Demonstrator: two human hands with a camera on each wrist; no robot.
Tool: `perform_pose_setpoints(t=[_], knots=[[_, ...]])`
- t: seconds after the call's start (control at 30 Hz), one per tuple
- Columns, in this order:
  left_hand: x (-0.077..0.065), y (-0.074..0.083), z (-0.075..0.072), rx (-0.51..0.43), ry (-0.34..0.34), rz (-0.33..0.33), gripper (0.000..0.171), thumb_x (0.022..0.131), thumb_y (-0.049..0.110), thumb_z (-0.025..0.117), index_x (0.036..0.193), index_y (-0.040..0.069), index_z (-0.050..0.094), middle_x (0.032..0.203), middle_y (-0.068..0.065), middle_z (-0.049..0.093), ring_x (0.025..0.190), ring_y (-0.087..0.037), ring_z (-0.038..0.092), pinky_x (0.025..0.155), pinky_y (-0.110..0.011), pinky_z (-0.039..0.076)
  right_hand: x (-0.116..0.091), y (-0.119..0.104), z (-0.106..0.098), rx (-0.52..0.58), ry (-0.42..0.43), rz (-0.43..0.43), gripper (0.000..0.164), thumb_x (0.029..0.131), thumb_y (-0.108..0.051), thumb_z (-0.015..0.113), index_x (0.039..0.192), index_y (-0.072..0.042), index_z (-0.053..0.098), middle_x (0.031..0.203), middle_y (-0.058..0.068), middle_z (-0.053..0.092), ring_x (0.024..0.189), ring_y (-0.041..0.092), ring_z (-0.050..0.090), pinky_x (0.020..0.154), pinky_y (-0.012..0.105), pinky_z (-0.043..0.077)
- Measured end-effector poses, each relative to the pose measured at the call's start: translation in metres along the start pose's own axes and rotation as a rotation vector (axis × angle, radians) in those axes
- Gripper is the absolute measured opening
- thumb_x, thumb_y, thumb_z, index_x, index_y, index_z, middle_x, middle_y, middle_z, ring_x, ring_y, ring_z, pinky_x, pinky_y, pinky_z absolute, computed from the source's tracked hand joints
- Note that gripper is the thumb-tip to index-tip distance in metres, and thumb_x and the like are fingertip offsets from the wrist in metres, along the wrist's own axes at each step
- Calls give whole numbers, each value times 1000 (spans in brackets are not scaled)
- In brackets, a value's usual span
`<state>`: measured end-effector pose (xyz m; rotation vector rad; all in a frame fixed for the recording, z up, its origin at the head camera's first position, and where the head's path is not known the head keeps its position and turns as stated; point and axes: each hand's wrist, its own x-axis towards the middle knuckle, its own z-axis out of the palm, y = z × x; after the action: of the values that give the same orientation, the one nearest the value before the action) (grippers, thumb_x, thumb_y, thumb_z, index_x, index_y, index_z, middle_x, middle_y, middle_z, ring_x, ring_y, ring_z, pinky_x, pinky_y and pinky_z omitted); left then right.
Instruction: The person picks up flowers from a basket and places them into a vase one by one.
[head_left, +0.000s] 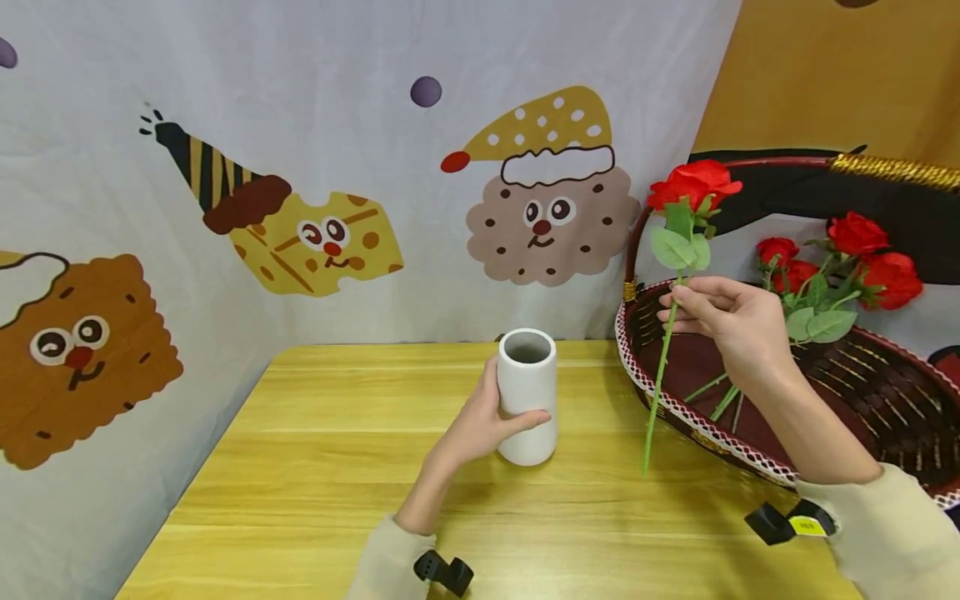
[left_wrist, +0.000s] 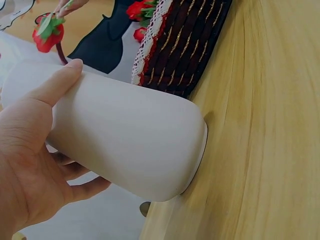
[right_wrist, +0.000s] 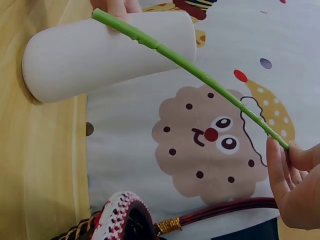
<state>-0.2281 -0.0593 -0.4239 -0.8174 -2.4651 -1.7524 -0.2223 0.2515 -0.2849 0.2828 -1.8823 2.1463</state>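
Observation:
A white cylindrical vase (head_left: pixel 527 393) (left_wrist: pixel 125 145) (right_wrist: pixel 95 52) stands upright on the wooden table (head_left: pixel 315 467), its mouth open at the top. My left hand (head_left: pixel 480 421) (left_wrist: pixel 30 150) grips its side, thumb across the front. My right hand (head_left: pixel 731 321) (right_wrist: pixel 292 182) pinches the green stem (head_left: pixel 660 379) (right_wrist: pixel 195 67) of a red rose (head_left: pixel 693 185) (left_wrist: pixel 47 35), held upright to the right of the vase, over the basket's near rim. The stem's lower end hangs just above the table.
A dark wicker basket (head_left: pixel 862 392) (left_wrist: pixel 185 45) with a white lace rim and a tall handle (head_left: pixel 787 162) sits at the right and holds several more red roses (head_left: pixel 855 258). A cartoon-printed cloth backdrop (head_left: pixel 300 208) closes off the table at the back and left.

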Motion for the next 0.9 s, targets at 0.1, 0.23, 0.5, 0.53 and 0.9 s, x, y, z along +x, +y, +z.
perform_pose_setpoints(t=[0.1,0.23,0.5,0.53,0.9], knots=[[0,0,0,-10,-3,-5,96,85,36,83,156,30,19,138,5,49,121,-17,54,102,-46,44,4,-2,5,30,-10,-10,16,91,-7,74,103,1,69,87,9,76,72,18,75,68,29,59],[-1,1,-1,-32,-8,-11,96,85,35,83,156,31,19,138,5,50,120,-17,54,102,-47,43,10,-6,12,66,-23,-36,16,92,-5,73,104,4,68,87,10,76,72,18,74,68,27,59],[-1,1,-2,-37,-7,-10,95,86,31,84,156,29,20,138,3,50,120,-18,55,102,-47,43,21,-13,27,59,-11,-126,14,92,-6,73,100,6,69,84,10,75,69,17,72,66,26,59],[-1,0,-2,-37,-6,-8,95,86,30,84,156,29,20,138,3,50,120,-18,55,102,-47,43,22,-14,29,57,-10,-134,15,92,-6,73,100,6,69,84,10,75,68,17,72,65,26,58],[-1,1,-1,-44,-12,-11,96,85,35,84,156,30,19,138,4,49,120,-17,55,102,-46,44,32,-19,46,110,55,-221,13,92,-3,73,97,8,68,79,8,74,62,14,69,62,23,57]])
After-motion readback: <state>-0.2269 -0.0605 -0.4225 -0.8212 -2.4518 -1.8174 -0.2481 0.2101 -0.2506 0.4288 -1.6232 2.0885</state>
